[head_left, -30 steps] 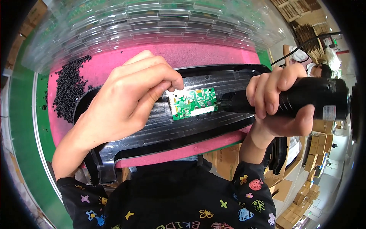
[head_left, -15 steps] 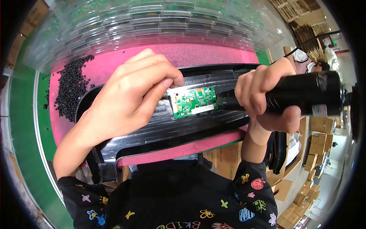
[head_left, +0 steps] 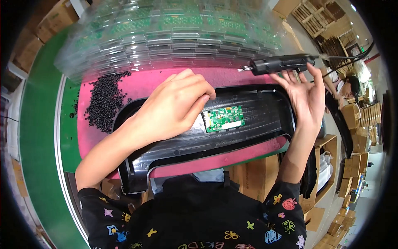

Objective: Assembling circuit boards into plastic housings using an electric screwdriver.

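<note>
A green circuit board lies on the inner face of a long black plastic housing. My left hand is over the housing, just left of the board, with fingers curled and thumb against the forefinger; whatever the pinch holds, if anything, is hidden. My right hand is raised at the housing's right end, fingers spread and palm showing. Beyond its fingertips a black electric screwdriver hangs on its cable, lying nearly level with its bit pointing left. The fingertips are close to the screwdriver's body but not wrapped round it.
A pile of small black screws lies on the pink mat at the left. Stacked clear plastic trays holding green boards stand along the back. Cardboard boxes fill the right side, where another person is partly visible.
My right hand has let go of the screwdriver, which has moved from the board up to the back right. The hand has opened. My left hand stays curled beside the board.
</note>
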A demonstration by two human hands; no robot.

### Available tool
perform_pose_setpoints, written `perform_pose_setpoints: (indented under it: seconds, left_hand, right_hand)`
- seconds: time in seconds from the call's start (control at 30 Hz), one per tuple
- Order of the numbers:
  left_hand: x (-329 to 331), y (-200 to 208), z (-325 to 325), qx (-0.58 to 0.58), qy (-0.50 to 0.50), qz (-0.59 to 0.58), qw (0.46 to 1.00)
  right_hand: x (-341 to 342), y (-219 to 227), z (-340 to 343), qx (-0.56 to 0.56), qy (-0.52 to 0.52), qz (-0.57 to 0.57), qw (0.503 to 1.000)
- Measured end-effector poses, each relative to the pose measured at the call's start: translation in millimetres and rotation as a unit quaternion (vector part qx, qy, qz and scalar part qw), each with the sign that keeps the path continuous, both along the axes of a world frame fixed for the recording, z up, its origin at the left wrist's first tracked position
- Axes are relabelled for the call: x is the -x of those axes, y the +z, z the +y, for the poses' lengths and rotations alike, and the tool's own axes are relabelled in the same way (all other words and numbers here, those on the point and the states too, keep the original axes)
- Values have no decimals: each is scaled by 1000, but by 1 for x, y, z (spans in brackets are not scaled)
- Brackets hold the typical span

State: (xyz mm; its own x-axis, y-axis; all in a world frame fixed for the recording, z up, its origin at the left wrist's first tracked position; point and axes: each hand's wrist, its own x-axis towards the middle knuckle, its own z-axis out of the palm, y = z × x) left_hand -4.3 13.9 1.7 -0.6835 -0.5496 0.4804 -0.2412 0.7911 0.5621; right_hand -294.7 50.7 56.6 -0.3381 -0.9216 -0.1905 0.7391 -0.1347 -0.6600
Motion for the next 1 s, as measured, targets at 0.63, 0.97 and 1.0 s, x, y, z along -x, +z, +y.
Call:
perform_pose_setpoints:
  seconds: [0.63, 0.97, 1.0]
  left_hand:
    - [-1, 31, -16, 55, 53, -155, 985]
    - [14, 11, 21, 164, 82, -325, 928]
    - [18, 10, 17, 103, 62, -333, 935]
  right_hand:
    - [47, 208, 36, 635, 74, 625, 447]
    - [39, 323, 132, 697, -142, 679, 181]
    - [47, 319, 133, 675, -86, 705, 199]
